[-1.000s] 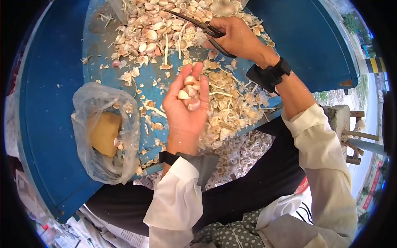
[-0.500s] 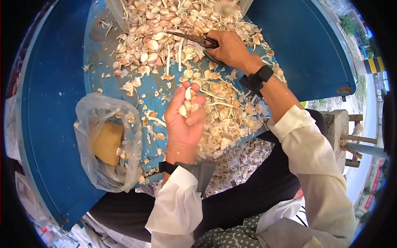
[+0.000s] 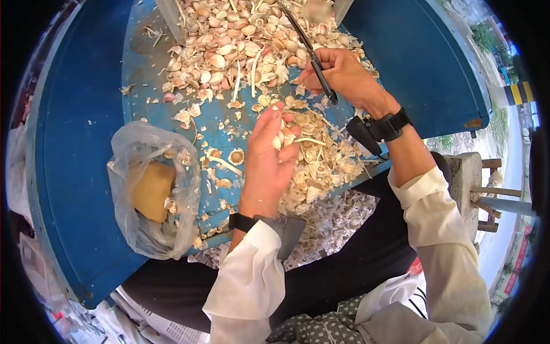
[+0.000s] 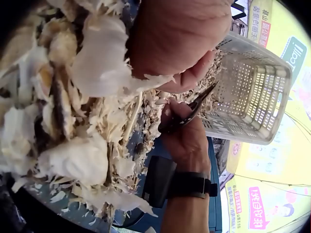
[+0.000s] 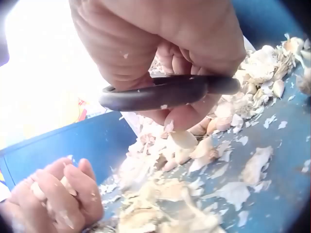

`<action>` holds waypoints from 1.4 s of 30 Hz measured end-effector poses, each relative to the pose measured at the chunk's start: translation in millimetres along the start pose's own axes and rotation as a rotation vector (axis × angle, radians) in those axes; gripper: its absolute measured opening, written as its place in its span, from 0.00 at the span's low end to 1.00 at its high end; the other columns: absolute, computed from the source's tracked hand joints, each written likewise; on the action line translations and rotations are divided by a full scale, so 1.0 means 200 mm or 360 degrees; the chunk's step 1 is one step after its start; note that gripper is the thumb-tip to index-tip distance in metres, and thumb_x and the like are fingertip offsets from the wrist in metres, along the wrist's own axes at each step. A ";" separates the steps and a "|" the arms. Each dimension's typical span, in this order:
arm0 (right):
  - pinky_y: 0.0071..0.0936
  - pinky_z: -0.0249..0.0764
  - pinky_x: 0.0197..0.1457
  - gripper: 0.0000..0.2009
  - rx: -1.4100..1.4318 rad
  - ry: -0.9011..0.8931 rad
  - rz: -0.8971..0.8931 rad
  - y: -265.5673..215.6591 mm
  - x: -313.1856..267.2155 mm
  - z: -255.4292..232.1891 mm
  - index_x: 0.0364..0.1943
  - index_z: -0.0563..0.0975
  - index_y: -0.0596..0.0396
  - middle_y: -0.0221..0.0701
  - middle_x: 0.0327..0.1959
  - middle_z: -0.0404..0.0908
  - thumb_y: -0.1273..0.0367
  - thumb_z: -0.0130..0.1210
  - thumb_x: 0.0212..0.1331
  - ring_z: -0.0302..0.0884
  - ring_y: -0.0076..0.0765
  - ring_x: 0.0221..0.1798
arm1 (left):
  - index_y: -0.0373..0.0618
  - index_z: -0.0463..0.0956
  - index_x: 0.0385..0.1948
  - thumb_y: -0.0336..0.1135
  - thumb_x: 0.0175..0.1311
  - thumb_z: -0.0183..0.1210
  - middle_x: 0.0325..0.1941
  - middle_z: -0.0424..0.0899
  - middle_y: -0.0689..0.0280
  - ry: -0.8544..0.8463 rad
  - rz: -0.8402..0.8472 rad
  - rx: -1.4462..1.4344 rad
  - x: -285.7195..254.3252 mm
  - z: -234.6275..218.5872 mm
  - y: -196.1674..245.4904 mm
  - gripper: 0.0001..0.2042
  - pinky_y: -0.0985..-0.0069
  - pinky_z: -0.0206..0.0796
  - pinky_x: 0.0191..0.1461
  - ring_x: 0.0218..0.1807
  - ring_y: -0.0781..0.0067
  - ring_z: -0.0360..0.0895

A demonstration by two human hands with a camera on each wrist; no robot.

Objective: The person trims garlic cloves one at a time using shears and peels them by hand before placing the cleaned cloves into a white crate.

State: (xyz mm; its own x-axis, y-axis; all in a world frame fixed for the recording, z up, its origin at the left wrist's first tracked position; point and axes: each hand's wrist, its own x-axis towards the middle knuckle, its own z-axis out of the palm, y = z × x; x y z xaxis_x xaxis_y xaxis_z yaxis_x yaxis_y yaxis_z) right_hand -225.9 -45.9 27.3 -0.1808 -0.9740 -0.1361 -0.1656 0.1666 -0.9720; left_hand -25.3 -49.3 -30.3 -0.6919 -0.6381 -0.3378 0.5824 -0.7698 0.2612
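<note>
My left hand (image 3: 268,166) curls its fingers round several peeled garlic cloves (image 3: 277,141) over the loose skins. In the right wrist view the same hand (image 5: 58,201) shows pale cloves (image 5: 68,186) between its fingers. To the upper right, my right hand (image 3: 349,79) grips dark scissors (image 3: 303,39), blades angled towards the top. Its fingers and the black handle (image 5: 160,96) fill the right wrist view; a pale clove (image 5: 183,139) shows at the fingertips, and whether they pinch it I cannot tell. The left wrist view has the scissors (image 4: 193,109) beyond my left hand (image 4: 180,39).
Garlic cloves (image 3: 229,34) are heaped at the top of the blue table (image 3: 74,143), with papery skins (image 3: 315,172) nearer my lap. A clear plastic bag (image 3: 123,189) holding a tan block (image 3: 153,192) lies at the left. A perforated basket (image 4: 282,82) appears in the left wrist view.
The scissors have swung from pointing left to pointing upwards. My left hand has moved right and slightly up, its fingers closing further round the cloves. My right hand has shifted to the right and down.
</note>
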 end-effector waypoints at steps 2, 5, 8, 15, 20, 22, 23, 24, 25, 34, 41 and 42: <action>0.21 0.75 0.32 0.08 0.0199 -0.0069 0.0060 -0.05 -0.06 0.03 0.32 0.75 0.59 0.34 0.30 0.82 0.75 0.62 0.49 0.77 0.23 0.28 | 0.42 0.67 0.53 0.34 0.68 0.54 0.37 0.73 0.65 -0.0008 0.0004 0.0064 0.00 0.04 -0.02 0.15 0.90 0.54 0.17 0.33 0.76 0.71; 0.21 0.77 0.35 0.09 0.0441 -0.0245 0.0137 -0.02 -0.06 0.06 0.34 0.74 0.61 0.36 0.32 0.82 0.77 0.62 0.48 0.79 0.26 0.28 | 0.40 0.64 0.56 0.33 0.68 0.53 0.37 0.73 0.64 -0.0025 0.0006 0.0106 0.00 0.06 -0.04 0.18 0.89 0.52 0.19 0.33 0.76 0.71; 0.20 0.76 0.35 0.09 0.0394 -0.0322 0.0145 -0.01 -0.08 0.10 0.34 0.74 0.60 0.33 0.32 0.82 0.78 0.61 0.49 0.78 0.23 0.29 | 0.39 0.65 0.56 0.32 0.67 0.53 0.39 0.74 0.64 -0.0052 0.0038 0.0087 -0.01 0.03 -0.05 0.18 0.89 0.53 0.19 0.33 0.76 0.71; 0.18 0.63 0.25 0.06 -0.0209 -0.0103 -0.0072 -0.05 -0.17 0.16 0.25 0.74 0.59 0.22 0.20 0.75 0.78 0.62 0.50 0.67 0.13 0.26 | 0.41 0.73 0.48 0.32 0.65 0.56 0.35 0.78 0.67 0.0176 0.0096 0.0350 -0.03 0.03 -0.08 0.12 0.89 0.53 0.17 0.33 0.78 0.73; 0.29 0.61 0.23 0.12 -0.0896 0.0285 -0.0263 -0.07 -0.28 0.15 0.21 0.71 0.63 0.39 0.15 0.69 0.70 0.64 0.43 0.57 0.27 0.19 | 0.43 0.74 0.44 0.35 0.64 0.58 0.34 0.77 0.68 0.0431 0.0229 0.0691 -0.04 0.09 -0.12 0.10 0.89 0.52 0.16 0.33 0.78 0.74; 0.31 0.62 0.24 0.12 -0.1072 0.0299 -0.0227 -0.08 -0.25 0.08 0.21 0.71 0.62 0.42 0.16 0.69 0.71 0.63 0.43 0.59 0.33 0.19 | 0.43 0.74 0.42 0.35 0.64 0.59 0.34 0.77 0.68 0.0316 0.0212 0.0477 -0.03 0.06 -0.09 0.10 0.89 0.52 0.16 0.33 0.77 0.74; 0.33 0.63 0.25 0.11 -0.1232 0.0303 -0.0189 -0.08 -0.22 0.05 0.21 0.71 0.62 0.44 0.16 0.69 0.71 0.62 0.43 0.60 0.40 0.18 | 0.43 0.73 0.41 0.35 0.64 0.59 0.33 0.76 0.68 0.0217 0.0199 0.0271 -0.03 0.04 -0.07 0.09 0.89 0.52 0.16 0.33 0.77 0.74; 0.36 0.66 0.27 0.09 -0.1252 0.0371 -0.0286 -0.08 -0.17 0.03 0.22 0.72 0.62 0.45 0.18 0.72 0.72 0.61 0.43 0.65 0.47 0.20 | 0.44 0.73 0.39 0.37 0.64 0.59 0.33 0.75 0.68 0.0128 0.0180 0.0201 -0.02 0.02 -0.07 0.09 0.89 0.53 0.16 0.33 0.76 0.75; 0.36 0.66 0.27 0.09 -0.1248 0.0369 -0.0285 -0.06 -0.10 0.01 0.22 0.72 0.62 0.45 0.18 0.72 0.72 0.61 0.43 0.65 0.47 0.20 | 0.44 0.73 0.39 0.37 0.64 0.59 0.33 0.75 0.68 0.0131 0.0180 0.0204 -0.03 0.02 -0.06 0.09 0.89 0.53 0.16 0.33 0.76 0.75; 0.23 0.62 0.26 0.08 -0.0893 0.0276 -0.0333 0.13 0.08 0.08 0.28 0.74 0.59 0.28 0.20 0.76 0.72 0.62 0.51 0.65 0.19 0.22 | 0.43 0.71 0.46 0.25 0.60 0.54 0.43 0.76 0.64 0.0109 0.0015 0.0056 -0.03 0.04 0.03 0.12 0.90 0.57 0.17 0.33 0.76 0.73; 0.18 0.62 0.24 0.11 -0.0035 0.0046 -0.0123 -0.06 -0.13 0.10 0.27 0.77 0.58 0.22 0.21 0.77 0.65 0.65 0.53 0.64 0.10 0.24 | 0.43 0.70 0.48 0.26 0.62 0.52 0.46 0.75 0.61 -0.0050 -0.0094 0.0078 -0.03 0.04 -0.01 0.12 0.90 0.58 0.17 0.35 0.76 0.72; 0.19 0.62 0.24 0.10 -0.0183 0.0272 -0.0101 -0.01 -0.04 0.02 0.29 0.77 0.59 0.23 0.23 0.79 0.67 0.65 0.52 0.68 0.12 0.24 | 0.44 0.70 0.47 0.26 0.62 0.53 0.45 0.74 0.62 -0.0115 -0.0076 0.0128 -0.04 0.03 -0.01 0.12 0.90 0.58 0.17 0.36 0.76 0.72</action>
State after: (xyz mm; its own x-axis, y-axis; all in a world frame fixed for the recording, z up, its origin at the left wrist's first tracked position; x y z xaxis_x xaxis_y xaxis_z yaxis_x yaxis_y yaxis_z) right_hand -219.5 -40.2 30.2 -0.3266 -0.9446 -0.0313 -0.2894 0.1315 -0.9481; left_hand -23.6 -42.1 -22.2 -0.7486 -0.5979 -0.2865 0.5140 -0.7963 0.3188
